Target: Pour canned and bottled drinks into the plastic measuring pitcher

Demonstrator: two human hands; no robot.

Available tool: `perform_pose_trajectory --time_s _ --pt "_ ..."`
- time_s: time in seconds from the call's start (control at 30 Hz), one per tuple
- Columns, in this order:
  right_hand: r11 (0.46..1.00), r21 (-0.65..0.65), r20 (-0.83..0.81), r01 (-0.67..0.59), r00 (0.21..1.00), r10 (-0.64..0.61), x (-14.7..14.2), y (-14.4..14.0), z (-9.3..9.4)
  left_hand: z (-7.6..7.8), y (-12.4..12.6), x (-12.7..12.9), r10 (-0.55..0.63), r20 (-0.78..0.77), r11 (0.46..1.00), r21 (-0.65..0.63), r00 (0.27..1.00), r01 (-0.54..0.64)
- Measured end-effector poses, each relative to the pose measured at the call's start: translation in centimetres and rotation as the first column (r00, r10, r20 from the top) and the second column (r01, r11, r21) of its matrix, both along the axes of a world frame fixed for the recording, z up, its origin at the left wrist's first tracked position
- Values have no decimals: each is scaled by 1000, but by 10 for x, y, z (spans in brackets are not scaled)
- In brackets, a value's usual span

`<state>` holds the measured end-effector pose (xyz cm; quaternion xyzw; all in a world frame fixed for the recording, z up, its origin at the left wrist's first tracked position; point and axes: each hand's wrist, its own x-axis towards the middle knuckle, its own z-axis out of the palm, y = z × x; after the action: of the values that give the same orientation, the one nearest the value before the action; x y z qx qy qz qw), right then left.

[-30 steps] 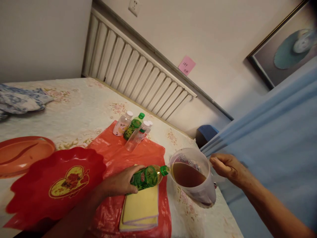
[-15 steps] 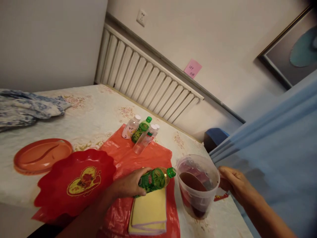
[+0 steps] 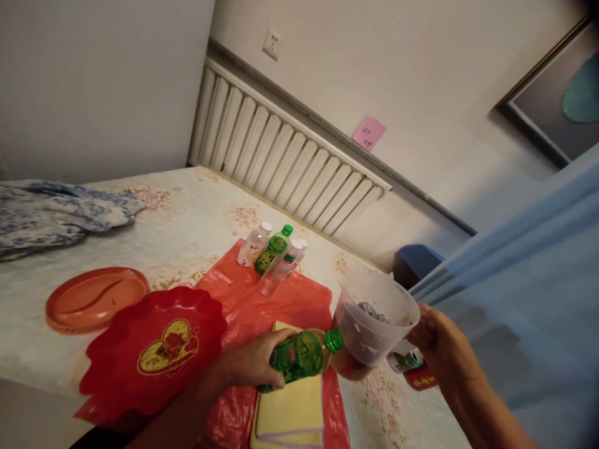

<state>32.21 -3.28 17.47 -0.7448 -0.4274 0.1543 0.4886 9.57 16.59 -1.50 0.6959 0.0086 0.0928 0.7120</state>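
Observation:
My left hand (image 3: 255, 362) is wrapped round a green-labelled plastic bottle (image 3: 299, 357) with its green cap on, lying tilted to the right above a folded yellow cloth (image 3: 292, 415). Right of it, my right hand (image 3: 444, 346) grips the handle side of a clear plastic pitcher (image 3: 358, 330). The pitcher leans, and brown liquid sits in its lower left part. Something grey shows inside its upper part; I cannot make out what. The bottle's cap is close to the pitcher's wall; whether they touch, I cannot tell.
A red scalloped tray (image 3: 201, 312) and an orange oval dish (image 3: 96, 299) stand at left. Several bottles (image 3: 276, 262) are grouped at the back on a red plastic sheet (image 3: 234, 299). Red packaging (image 3: 421, 377) lies behind the pitcher. A blue curtain (image 3: 528, 280) hangs at right.
The pitcher has gone from nearly upright to tilted and seems lifted, its liquid shifting toward the lower left. Packaging behind it now shows more. My left hand still holds the bottle.

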Motion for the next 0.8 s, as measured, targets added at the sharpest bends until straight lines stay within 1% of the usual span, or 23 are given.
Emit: perform_pose_trajectory --time_s 0.07,0.1,0.17,0.3,0.4,0.47,0.53,0.67,0.8 --pt "978 174 -234 112 970 -70 -3 8 -4 0 -1 -1 -13 -16 1000 -3 1000 13" --pt "959 232 -329 161 941 -78 -4 12 -7 0 -2 -1 -22 -25 1000 -7 999 22" --pt "936 294 -427 195 903 -54 -6 19 -11 0 -6 -3 -57 -42 998 -36 997 56" --pt "920 350 -481 175 877 16 -8 35 -21 -6 -18 -4 -153 -31 982 -119 988 148" --pt "903 396 -519 168 852 69 -13 51 -30 -11 -27 -3 -219 -38 966 -149 975 211" --pt "889 430 -536 156 837 112 -17 64 -38 -13 -32 -3 -248 -51 956 -173 968 236" --pt "888 442 -549 122 820 160 -22 76 -47 -13 -34 -3 -270 -58 948 -190 961 255" --pt "888 456 -588 65 771 246 -35 100 -66 -8 -35 -6 -255 -101 962 -126 962 242" --pt "877 480 -573 11 761 304 -50 121 -83 -4 -34 -9 -247 -149 967 -94 958 235"
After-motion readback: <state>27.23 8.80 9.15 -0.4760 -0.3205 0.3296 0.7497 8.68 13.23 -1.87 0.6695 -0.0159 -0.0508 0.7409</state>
